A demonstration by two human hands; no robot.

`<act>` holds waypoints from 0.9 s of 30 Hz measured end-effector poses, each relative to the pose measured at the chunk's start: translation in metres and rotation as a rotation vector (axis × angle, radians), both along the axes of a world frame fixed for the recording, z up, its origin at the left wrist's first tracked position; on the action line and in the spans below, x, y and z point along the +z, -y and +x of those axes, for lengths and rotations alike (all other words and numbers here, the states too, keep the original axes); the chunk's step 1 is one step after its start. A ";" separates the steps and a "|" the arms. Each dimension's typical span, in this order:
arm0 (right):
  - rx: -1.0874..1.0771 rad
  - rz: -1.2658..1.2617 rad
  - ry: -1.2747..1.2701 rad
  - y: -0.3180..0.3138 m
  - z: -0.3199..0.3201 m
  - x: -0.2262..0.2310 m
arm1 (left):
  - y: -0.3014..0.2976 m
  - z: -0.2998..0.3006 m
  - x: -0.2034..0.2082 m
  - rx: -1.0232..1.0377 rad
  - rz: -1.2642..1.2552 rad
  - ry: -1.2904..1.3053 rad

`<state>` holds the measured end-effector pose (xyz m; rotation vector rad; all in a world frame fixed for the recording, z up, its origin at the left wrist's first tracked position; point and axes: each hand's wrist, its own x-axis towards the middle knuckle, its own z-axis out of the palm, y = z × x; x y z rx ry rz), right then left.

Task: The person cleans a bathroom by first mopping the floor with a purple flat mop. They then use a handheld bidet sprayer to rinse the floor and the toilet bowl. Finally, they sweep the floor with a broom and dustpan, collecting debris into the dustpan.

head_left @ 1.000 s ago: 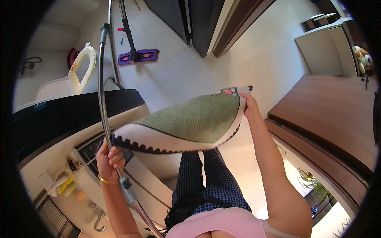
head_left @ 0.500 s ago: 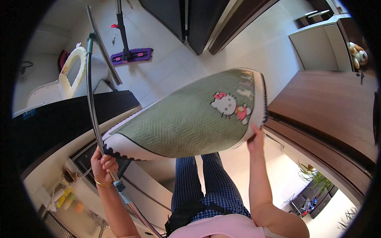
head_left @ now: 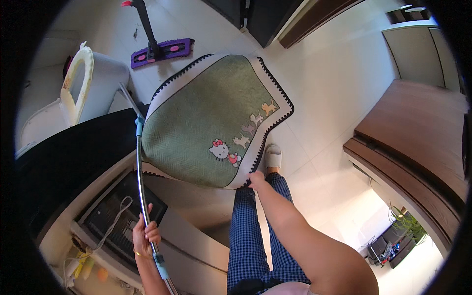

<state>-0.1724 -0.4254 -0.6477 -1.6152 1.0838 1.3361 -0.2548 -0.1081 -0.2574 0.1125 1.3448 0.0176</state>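
Observation:
A green floor mat (head_left: pixel 196 108) with a pale border and black scalloped trim spreads in front of my legs, bulging in the middle. White and tan cartoon cats decorate its near right side. My right hand (head_left: pixel 254 181) is closed on the mat's near edge, by the corner. In my left hand (head_left: pixel 146 236) is a shiny metal pole (head_left: pixel 140 172) with pale blue collars, my fingers wrapped round it. The pole rises past the mat's left side, its far end close to a white toilet (head_left: pixel 109 71). My left hand is apart from the mat.
Beyond the mat, a flat mop (head_left: pixel 162 52) with a purple pad stands on the tiles. A black counter edge (head_left: pixel 73 157) borders the left, brown wooden furniture (head_left: pixel 413 132) the right. Dark doors (head_left: pixel 268 19) stand at the far side. My slippered foot (head_left: pixel 273 156) is beside the mat.
My left hand has let go of the mat's corner and moved lower, keeping the pole. My right hand has moved left with its edge; the mat has swung away and unfolded.

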 end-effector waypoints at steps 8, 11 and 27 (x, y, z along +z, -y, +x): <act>1.330 0.051 0.130 0.006 0.027 0.009 | 0.013 -0.003 -0.039 -0.293 0.245 -0.140; 1.122 -0.091 0.433 0.014 0.084 -0.031 | 0.022 0.013 -0.053 -0.363 0.273 -0.221; 1.052 -0.502 0.750 -0.007 0.347 -0.172 | 0.018 0.053 -0.150 -0.530 0.308 -0.398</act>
